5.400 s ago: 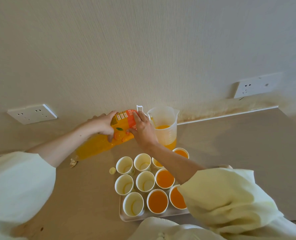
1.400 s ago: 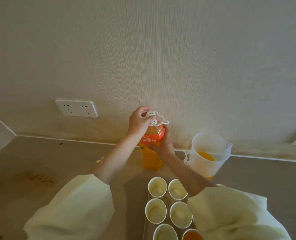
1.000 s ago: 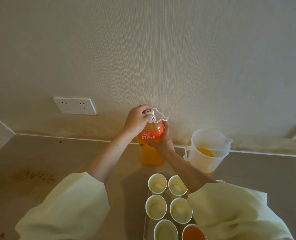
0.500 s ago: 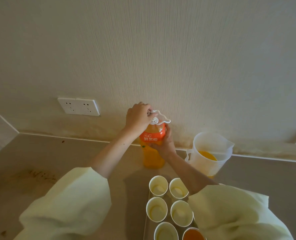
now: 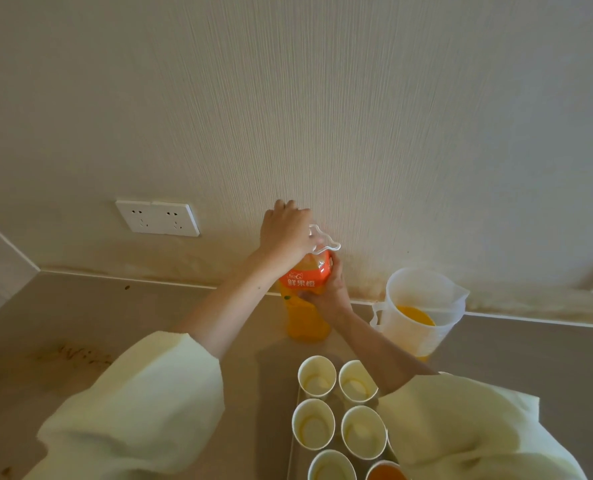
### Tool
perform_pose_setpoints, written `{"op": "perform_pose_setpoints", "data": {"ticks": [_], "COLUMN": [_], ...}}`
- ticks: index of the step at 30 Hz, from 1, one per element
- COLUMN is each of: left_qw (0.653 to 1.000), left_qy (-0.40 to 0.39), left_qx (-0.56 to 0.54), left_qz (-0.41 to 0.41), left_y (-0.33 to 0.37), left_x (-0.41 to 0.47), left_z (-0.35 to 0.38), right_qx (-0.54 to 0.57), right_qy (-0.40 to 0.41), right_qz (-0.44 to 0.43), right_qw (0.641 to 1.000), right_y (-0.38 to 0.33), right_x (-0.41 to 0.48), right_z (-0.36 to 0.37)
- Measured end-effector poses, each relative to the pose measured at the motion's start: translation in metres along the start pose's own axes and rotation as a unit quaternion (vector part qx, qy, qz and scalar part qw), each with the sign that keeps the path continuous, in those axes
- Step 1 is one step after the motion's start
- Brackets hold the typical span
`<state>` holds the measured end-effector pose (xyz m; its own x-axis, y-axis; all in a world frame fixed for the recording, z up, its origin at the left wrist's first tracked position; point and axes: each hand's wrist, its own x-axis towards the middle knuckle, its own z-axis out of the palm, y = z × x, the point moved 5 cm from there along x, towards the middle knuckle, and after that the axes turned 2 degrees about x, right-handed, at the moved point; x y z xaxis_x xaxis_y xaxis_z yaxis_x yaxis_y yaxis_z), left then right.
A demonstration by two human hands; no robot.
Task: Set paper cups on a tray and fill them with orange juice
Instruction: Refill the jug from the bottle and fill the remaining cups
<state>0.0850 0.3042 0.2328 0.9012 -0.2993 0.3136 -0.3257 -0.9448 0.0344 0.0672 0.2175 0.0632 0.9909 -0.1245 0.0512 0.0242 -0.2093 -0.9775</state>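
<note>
— Against the far wall, how many bottles do you have?
— One. It's a clear plastic juice bottle (image 5: 303,306) standing upright on the smooth beige counter (image 5: 115,323). It has orange liquid inside, an orange label round the shoulder and a thin white plastic loop (image 5: 328,239) at the neck.
— And your two hands?
— My left hand (image 5: 284,233) is curled down over the bottle's top (the cap is hidden under it, so I can't say how it sits). My right hand (image 5: 326,292) is wrapped round the body at the label's lower edge.
— Cups?
— Six paper cups (image 5: 316,377) are in view, round, white and tapered. They stand in two columns on the tray (image 5: 295,460), near of the bottle. Five show pale bottoms, and the nearest on the right holds orange juice. My right sleeve covers the rest of the tray.
— Anything else?
— One translucent plastic pitcher (image 5: 423,299) with a spout stands just right of the bottle, a little juice in its bottom. One white double socket plate (image 5: 158,218) is on the finely ribbed wall (image 5: 323,98) to the left. I'm wearing two soft, pale yellow sleeves (image 5: 142,403).
</note>
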Motion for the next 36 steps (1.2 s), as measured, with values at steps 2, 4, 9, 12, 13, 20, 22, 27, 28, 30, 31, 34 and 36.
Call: {"op": "perform_pose_setpoints", "data": {"ticks": [2,4,9,12,13,20,22,27,28,30,31,34,36], "left_qw": [1.0,0.997,0.994,0.994,0.991,0.955,0.947,0.967,0.973,0.978,0.976,0.944,0.914], "left_qy": [-0.003,-0.027,-0.028,0.045,0.077,0.103,0.083,0.048,0.024,-0.063,-0.118,-0.25,-0.311], "left_qx": [-0.021,-0.074,-0.104,-0.086,-0.093,-0.268,-0.307,-0.245,-0.222,-0.188,-0.174,-0.214,-0.262], "left_qz": [-0.011,-0.006,0.004,0.043,0.063,0.072,0.053,0.048,0.056,0.059,0.054,0.021,0.011], "left_y": [-0.006,-0.008,-0.008,-0.002,0.003,0.053,0.061,0.093,0.099,0.107,0.108,0.109,0.11], "left_x": [-0.002,-0.001,-0.004,-0.015,-0.02,-0.033,-0.032,-0.038,-0.042,-0.05,-0.053,-0.062,-0.069], "left_z": [0.005,0.008,0.006,0.007,0.006,0.025,0.034,0.06,0.067,0.087,0.097,0.124,0.136], "right_qx": [-0.005,-0.014,-0.049,-0.124,-0.151,-0.244,-0.24,-0.295,-0.302,-0.288,-0.275,-0.215,-0.19], "right_qy": [-0.001,-0.006,-0.013,-0.048,-0.058,0.014,0.036,0.125,0.151,0.205,0.234,0.298,0.271], "right_qz": [0.002,0.003,0.001,0.008,0.017,-0.039,-0.078,-0.093,-0.08,-0.046,-0.026,0.05,0.119], "right_qw": [1.0,1.0,0.999,0.991,0.987,0.969,0.967,0.943,0.938,0.934,0.932,0.929,0.936], "right_y": [0.002,0.0,-0.008,-0.015,-0.015,-0.058,-0.07,-0.065,-0.061,-0.051,-0.045,-0.021,0.004], "right_x": [0.0,-0.001,-0.002,-0.003,-0.002,-0.01,-0.014,-0.033,-0.039,-0.05,-0.055,-0.071,-0.076], "right_z": [0.001,0.0,-0.003,-0.005,-0.005,-0.05,-0.063,-0.13,-0.147,-0.178,-0.193,-0.23,-0.242]}}
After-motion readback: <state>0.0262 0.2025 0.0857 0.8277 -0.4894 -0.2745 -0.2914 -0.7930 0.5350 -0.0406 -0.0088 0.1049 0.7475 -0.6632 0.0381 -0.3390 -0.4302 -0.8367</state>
